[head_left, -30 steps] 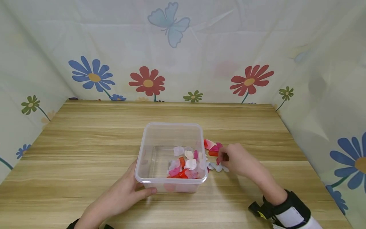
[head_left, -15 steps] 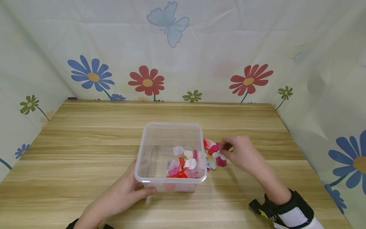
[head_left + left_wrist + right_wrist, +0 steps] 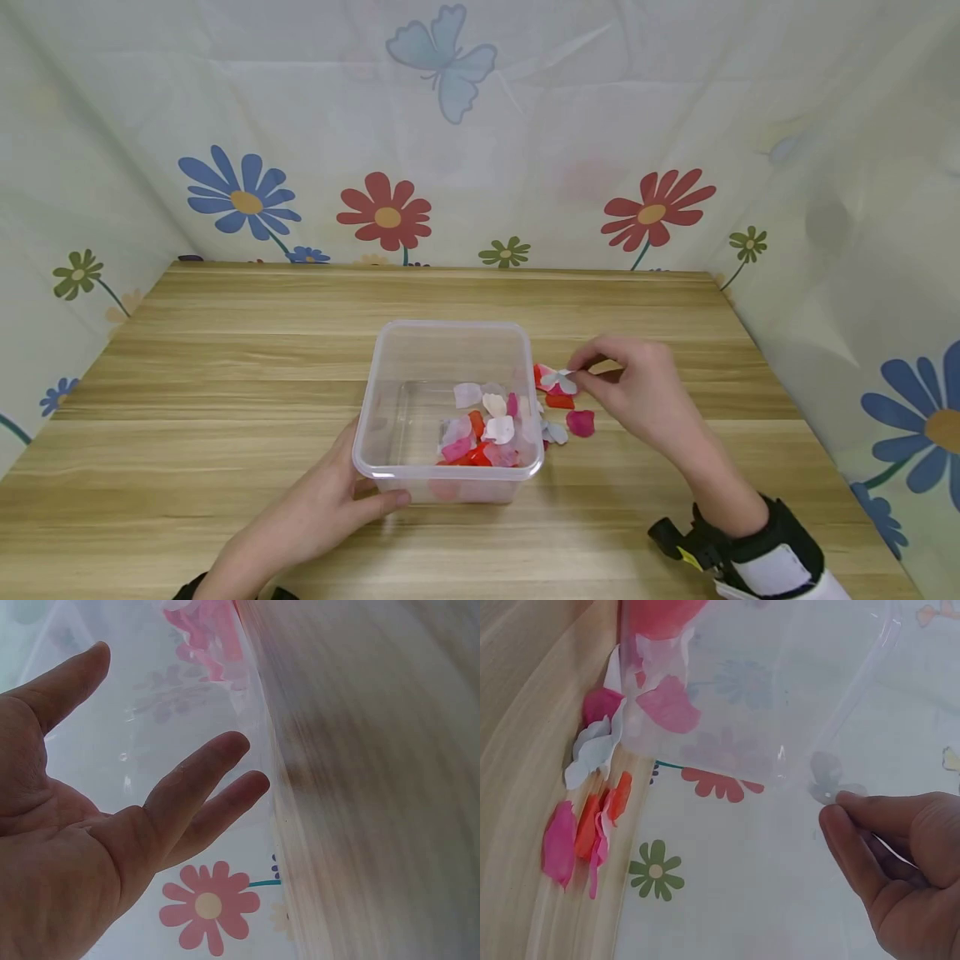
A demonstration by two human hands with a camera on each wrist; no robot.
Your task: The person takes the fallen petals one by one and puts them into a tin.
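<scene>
A clear plastic box [image 3: 447, 473] holds loose petals [image 3: 498, 430] in white, pink and red, mostly toward its right side. My left hand [image 3: 322, 508] rests against the box's front left corner, thumb along the front; in the left wrist view its fingers [image 3: 199, 776] look straight and spread. Right of the box, my right hand [image 3: 641, 396] pinches a pale, lobed petal piece [image 3: 826, 780] between thumb and fingertip, raised off the table. Below it on the table lie a magenta petal [image 3: 581, 423], a red-orange one [image 3: 559, 402] and pale ones [image 3: 555, 432].
The wood-grain table [image 3: 262, 350] extends around the box on all sides. A white cloth [image 3: 525, 125] printed with flowers and a butterfly stands along the table's back and sides.
My right hand has picked up the pale petal piece and moved it up and away from me, uncovering the magenta petal. The left hand and the box have stayed put.
</scene>
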